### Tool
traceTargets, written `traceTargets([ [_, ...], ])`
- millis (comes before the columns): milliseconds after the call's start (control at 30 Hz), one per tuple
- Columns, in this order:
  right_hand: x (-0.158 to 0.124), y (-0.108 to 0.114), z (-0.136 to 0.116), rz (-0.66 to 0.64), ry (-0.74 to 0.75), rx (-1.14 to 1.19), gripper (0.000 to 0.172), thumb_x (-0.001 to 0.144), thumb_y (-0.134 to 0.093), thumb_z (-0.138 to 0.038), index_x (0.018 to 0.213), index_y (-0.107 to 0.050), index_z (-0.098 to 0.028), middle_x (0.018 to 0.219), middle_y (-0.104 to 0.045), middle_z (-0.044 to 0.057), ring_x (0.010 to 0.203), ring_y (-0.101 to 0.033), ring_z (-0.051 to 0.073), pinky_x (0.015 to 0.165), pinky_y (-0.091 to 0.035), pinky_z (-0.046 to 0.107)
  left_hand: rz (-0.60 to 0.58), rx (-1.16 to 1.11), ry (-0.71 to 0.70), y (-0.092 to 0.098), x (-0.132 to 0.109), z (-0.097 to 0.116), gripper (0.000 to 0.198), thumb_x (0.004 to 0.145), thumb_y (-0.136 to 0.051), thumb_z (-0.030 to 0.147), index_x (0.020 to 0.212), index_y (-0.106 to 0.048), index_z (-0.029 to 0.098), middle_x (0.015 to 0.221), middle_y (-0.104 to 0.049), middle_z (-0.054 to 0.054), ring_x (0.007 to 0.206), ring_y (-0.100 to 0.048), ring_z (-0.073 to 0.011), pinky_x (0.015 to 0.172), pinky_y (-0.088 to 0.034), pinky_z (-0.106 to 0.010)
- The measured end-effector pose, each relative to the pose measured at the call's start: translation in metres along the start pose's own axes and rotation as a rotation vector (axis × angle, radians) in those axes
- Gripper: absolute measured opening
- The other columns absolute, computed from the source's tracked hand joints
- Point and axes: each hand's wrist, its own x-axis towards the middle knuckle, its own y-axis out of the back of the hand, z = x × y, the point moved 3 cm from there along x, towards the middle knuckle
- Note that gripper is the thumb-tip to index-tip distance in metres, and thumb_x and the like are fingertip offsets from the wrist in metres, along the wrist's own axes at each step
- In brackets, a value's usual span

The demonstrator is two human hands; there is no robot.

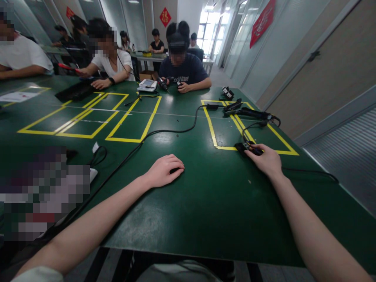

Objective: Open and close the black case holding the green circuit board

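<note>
My left hand (163,170) rests on the green table (205,203), fingers curled loosely over a small dark thing that I cannot make out. My right hand (265,159) reaches to the right, its fingers closed on a small black device (249,147) with a cable, lying on the yellow tape line. Further back on the right lie more black tools (246,111) and a black adapter (212,106), joined by cables.
A long black cable (164,132) crosses the table from the adapter toward the near left. Yellow taped rectangles (88,115) mark the tabletop. Several people sit at the far side, working with tools; a white box (147,85) lies before them. A wall and door are on the right.
</note>
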Motion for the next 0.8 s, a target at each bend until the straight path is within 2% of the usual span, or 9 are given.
traceTargets([
  [33, -0.005, -0.003, -0.015, -0.027, 0.0, 0.008, 0.036, 0.078, -0.072, -0.046, 0.102, -0.077, -0.019, 0.096, -0.077, 0.013, 0.086, -0.071, 0.033, 0.067, -0.053, 0.039, 0.0, 0.002, 0.0, 0.0, 0.0, 0.0, 0.022, 0.103, -0.054, 0.027, 0.099, -0.074, 0.018, 0.103, -0.078, -0.006, 0.096, -0.071, -0.02, 0.09, -0.057, -0.036],
  [100, -0.018, -0.01, -0.051, -0.098, 0.113, 0.065, 0.034, 0.079, -0.073, -0.044, 0.104, -0.077, -0.02, 0.1, -0.078, 0.011, 0.09, -0.072, 0.032, 0.073, -0.056, 0.04, 0.0, 0.012, 0.004, 0.0, 0.0, -0.001, 0.021, 0.103, -0.054, 0.027, 0.101, -0.074, 0.019, 0.103, -0.078, -0.006, 0.097, -0.071, -0.0202, 0.091, -0.057, -0.037],
  [200, -0.048, -0.017, -0.108, -0.224, 0.396, 0.26, 0.029, 0.084, -0.073, -0.036, 0.108, -0.075, -0.02, 0.106, -0.077, 0.01, 0.092, -0.073, 0.028, 0.08, -0.058, 0.039, 0.011, 0.028, 0.008, 0.001, 0.0, 0.0, 0.021, 0.103, -0.055, 0.029, 0.107, -0.073, 0.019, 0.108, -0.077, -0.007, 0.1, -0.071, -0.0214, 0.092, -0.056, -0.039],
  [267, -0.072, -0.019, -0.141, -0.368, 0.594, 0.405, 0.026, 0.088, -0.072, -0.03, 0.111, -0.074, -0.02, 0.107, -0.077, 0.009, 0.094, -0.074, 0.025, 0.084, -0.059, 0.037, 0.043, 0.028, 0.005, 0.004, 0.0, 0.003, 0.023, 0.101, -0.059, 0.034, 0.113, -0.071, 0.019, 0.114, -0.075, -0.009, 0.103, -0.07, -0.023, 0.093, -0.056, -0.04],
  [367, -0.103, -0.018, -0.174, -0.561, 0.801, 0.583, 0.031, 0.089, -0.074, -0.024, 0.12, -0.072, -0.022, 0.113, -0.076, 0.008, 0.102, -0.074, 0.023, 0.09, -0.059, 0.035, 0.081, 0.01, -0.037, 0.007, -0.002, 0.009, 0.037, 0.094, -0.067, 0.044, 0.119, -0.069, 0.017, 0.118, -0.071, -0.013, 0.105, -0.068, -0.0257, 0.093, -0.055, -0.042],
  [467, -0.117, -0.015, -0.186, -0.62, 0.892, 0.628, 0.033, 0.09, -0.074, -0.024, 0.123, -0.071, -0.023, 0.118, -0.075, 0.01, 0.107, -0.073, 0.022, 0.091, -0.059, 0.033, 0.009, -0.012, -0.086, 0.005, -0.003, 0.015, 0.038, 0.09, -0.071, 0.051, 0.108, -0.071, 0.017, 0.11, -0.071, -0.012, 0.101, -0.067, -0.0257, 0.089, -0.055, -0.04],
  [533, -0.119, -0.014, -0.186, -0.607, 0.914, 0.609, 0.036, 0.091, -0.074, -0.027, 0.126, -0.07, -0.022, 0.123, -0.074, 0.011, 0.109, -0.073, 0.023, 0.093, -0.059, 0.033, -0.047, -0.019, -0.1, 0.002, -0.003, 0.018, 0.038, 0.089, -0.072, 0.053, 0.101, -0.071, 0.017, 0.108, -0.07, -0.012, 0.098, -0.066, -0.0252, 0.087, -0.055, -0.039],
  [633, -0.118, -0.011, -0.184, -0.577, 0.935, 0.58, 0.039, 0.093, -0.072, -0.032, 0.129, -0.067, -0.02, 0.126, -0.072, 0.013, 0.112, -0.073, 0.024, 0.093, -0.06, 0.034, -0.069, -0.016, -0.082, 0.0, -0.003, 0.019, 0.038, 0.088, -0.072, 0.055, 0.096, -0.071, 0.017, 0.11, -0.069, -0.012, 0.099, -0.065, -0.0249, 0.088, -0.055, -0.04],
  [800, -0.112, -0.004, -0.18, -0.469, 0.98, 0.53, 0.025, 0.097, -0.064, -0.031, 0.119, -0.067, -0.021, 0.122, -0.072, 0.013, 0.104, -0.074, 0.022, 0.083, -0.06, 0.032, -0.106, 0.007, -0.059, -0.001, -0.004, 0.019, 0.039, 0.086, -0.075, 0.055, 0.097, -0.071, 0.017, 0.115, -0.066, -0.013, 0.104, -0.063, -0.0265, 0.09, -0.055, -0.041],
])
